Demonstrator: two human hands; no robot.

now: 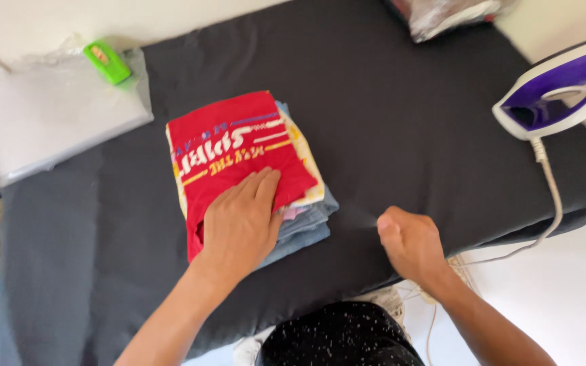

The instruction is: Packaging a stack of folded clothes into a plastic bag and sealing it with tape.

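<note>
The left hand (242,220) lies flat and open on the red shirt (235,152), grasping nothing; the right hand (408,244) is clenched, empty. The iron (557,88) at two o'clock may tip off the edge if its cord (554,196) is snagged.

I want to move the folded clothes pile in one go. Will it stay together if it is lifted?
Probably floppy: the pile is soft folded cloth, so it would sag without support beneath. The layers look uneven at the edges and may slide apart. The left hand lies flat on the red shirt, which likely keeps it steady.
</note>
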